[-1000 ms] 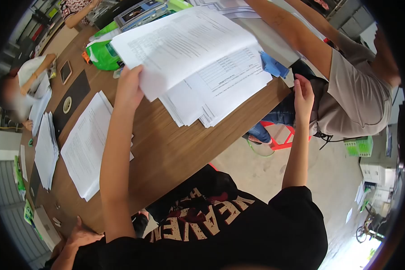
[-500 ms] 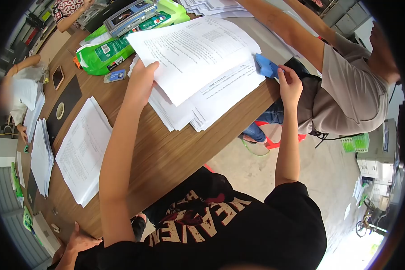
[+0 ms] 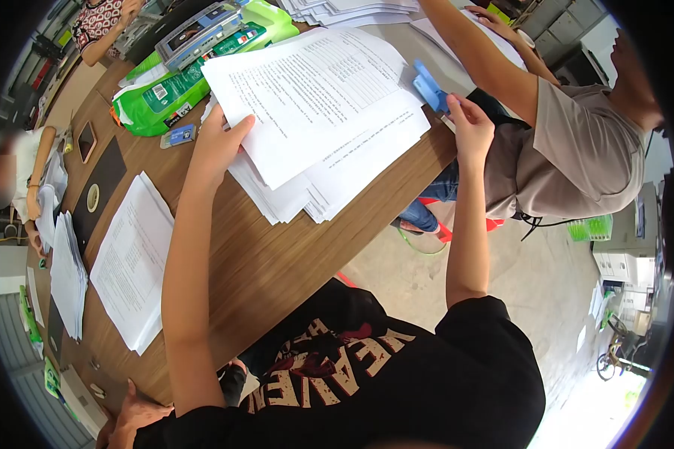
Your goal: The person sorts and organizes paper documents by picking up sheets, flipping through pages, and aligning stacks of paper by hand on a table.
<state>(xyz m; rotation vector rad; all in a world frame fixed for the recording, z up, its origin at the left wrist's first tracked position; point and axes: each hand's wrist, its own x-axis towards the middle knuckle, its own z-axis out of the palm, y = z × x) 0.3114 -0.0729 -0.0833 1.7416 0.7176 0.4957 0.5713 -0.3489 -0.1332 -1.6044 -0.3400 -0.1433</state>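
My left hand (image 3: 219,148) grips the near left edge of printed sheets (image 3: 292,105), thumb on top and the fingers underneath. These sheets rest slightly raised over a larger stack of printed paper (image 3: 352,168) at the table's edge. In my right hand (image 3: 472,131) is a blue stapler (image 3: 429,86), pinched by one end between thumb and fingers. Its other end points up and left, close beside the right edge of the sheets. A small blue box (image 3: 178,135) lies on the table just left of my left hand.
Beyond the sheets lies a green package (image 3: 165,101) with a grey plastic case (image 3: 202,37) on top. Paper stacks (image 3: 133,262) and a phone (image 3: 87,142) occupy the table's left side. A person in a beige shirt (image 3: 577,150) sits close on the right; other people are at the left.
The lifted sheets have settled flatter on the stack. My right hand has turned the stapler, which now shows its length. The person on the right has moved an arm over other papers.
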